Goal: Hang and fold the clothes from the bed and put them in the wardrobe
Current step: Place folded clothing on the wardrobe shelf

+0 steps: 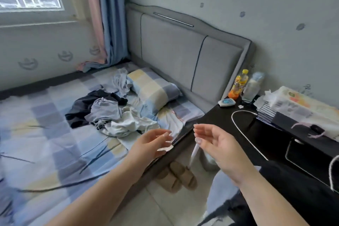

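Bedding in pale checks covers the bed [45, 143], which lies to the left of and beyond both raised hands, and the clothes [110, 113] to be hung and folded sit on it in one tangled heap, well past the fingertips and just short of the pillow [156, 90]. The left hand [150, 143] and right hand [216, 145] hover over the bed's edge with palms turned toward each other, fingers relaxed and apart, gripping nothing. The main risk, as I judge it, is the tangle itself: dark and light garments overlap, so a grab at one piece could drag the others along or spill them to the floor on the near side. To the right of the right hand a dark side table [238, 126] carries a white cable [244, 134] and two bottles [240, 84]; a wide swing with a garment could catch the cable or knock the bottles. Below the hands a pair of slippers [176, 178] sits on the floor where a step toward the bed might land. The wardrobe is not in view, nor any hanger. How many garments the heap holds cannot be told. A thin pale strip [193, 154] shows below the right fingers; whether it touches them, and what it is, is unclear.
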### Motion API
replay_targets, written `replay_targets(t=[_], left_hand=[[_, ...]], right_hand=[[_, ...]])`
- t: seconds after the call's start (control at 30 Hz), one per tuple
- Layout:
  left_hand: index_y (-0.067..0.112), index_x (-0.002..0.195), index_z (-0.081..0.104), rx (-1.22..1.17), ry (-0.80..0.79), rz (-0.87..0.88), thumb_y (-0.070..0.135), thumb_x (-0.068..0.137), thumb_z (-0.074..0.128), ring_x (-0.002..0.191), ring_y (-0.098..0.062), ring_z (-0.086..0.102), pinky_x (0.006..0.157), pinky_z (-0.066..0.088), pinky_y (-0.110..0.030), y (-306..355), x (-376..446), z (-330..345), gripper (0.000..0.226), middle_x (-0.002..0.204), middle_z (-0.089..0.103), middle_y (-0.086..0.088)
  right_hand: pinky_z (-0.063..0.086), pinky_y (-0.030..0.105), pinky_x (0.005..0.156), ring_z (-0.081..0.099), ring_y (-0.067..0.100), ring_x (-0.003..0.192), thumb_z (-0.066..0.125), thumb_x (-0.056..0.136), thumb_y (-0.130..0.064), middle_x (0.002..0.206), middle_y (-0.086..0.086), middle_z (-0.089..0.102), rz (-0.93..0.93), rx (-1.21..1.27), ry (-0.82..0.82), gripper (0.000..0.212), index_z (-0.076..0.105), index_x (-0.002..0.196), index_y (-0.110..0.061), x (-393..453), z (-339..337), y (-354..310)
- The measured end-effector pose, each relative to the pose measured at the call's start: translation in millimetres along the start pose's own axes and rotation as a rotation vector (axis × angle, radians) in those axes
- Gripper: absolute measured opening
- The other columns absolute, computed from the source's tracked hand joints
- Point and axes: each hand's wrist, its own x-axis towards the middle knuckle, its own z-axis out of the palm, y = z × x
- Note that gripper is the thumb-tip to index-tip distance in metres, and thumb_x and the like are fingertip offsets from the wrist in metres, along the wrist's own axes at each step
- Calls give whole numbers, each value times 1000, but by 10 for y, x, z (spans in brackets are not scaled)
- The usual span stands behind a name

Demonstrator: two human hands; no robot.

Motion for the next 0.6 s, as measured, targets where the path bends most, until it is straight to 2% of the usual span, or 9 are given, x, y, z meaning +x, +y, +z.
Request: replay_targets(t=[0.1, 0.17, 0.27, 0.4, 0.5, 0.6], left_hand=[[12, 104, 67, -20, 90, -15, 20, 93, 58, 85, -11, 66, 81, 52, -29, 5, 82, -634, 16, 91, 72, 1], [14, 103, 68, -40, 139, -36, 20, 93, 59, 87, -13, 67, 84, 52, -32, -8, 110, -965, 15, 92, 73, -1], [14, 103, 68, -48, 198, -63, 22, 93, 59, 90, -14, 67, 84, 52, -30, -49, 137, -1375, 15, 95, 72, -2], [14, 103, 68, -79, 303, -101, 21, 94, 57, 88, -13, 67, 85, 52, -31, -84, 234, -1795, 16, 93, 73, 1], [13, 103, 69, -100, 354, -115, 23, 93, 59, 90, -14, 67, 88, 51, -33, -72, 390, -2020, 17, 96, 73, 0], [14, 102, 69, -98, 406, -130, 25, 93, 60, 91, -13, 68, 84, 53, -30, -42, 647, -2192, 17, 97, 74, 0]], right_hand=[[48, 15, 88, 63, -2, 101, 65, 87, -9, 106, -6, 68, 25, 7, -84, 27, 63, 107, -27, 330, 531, 28], [48, 19, 90, 63, -1, 102, 66, 86, -11, 107, -7, 69, 36, 1, -139, 27, 63, 106, -29, 528, 804, 57], [49, 15, 84, 64, -1, 99, 67, 85, -8, 106, -4, 69, 62, 24, -192, 27, 64, 104, -26, 824, 1167, 113], [49, 14, 83, 65, 3, 100, 67, 84, -6, 104, -2, 70, 92, 44, -284, 26, 65, 103, -24, 1182, 1569, 190], [50, 14, 81, 64, 0, 100, 67, 84, -6, 104, -4, 70, 108, 59, -325, 27, 66, 104, -24, 1500, 1754, 231], [51, 16, 80, 63, -1, 101, 67, 85, -8, 107, -6, 69, 127, 72, -363, 28, 66, 106, -25, 1889, 1854, 292]])
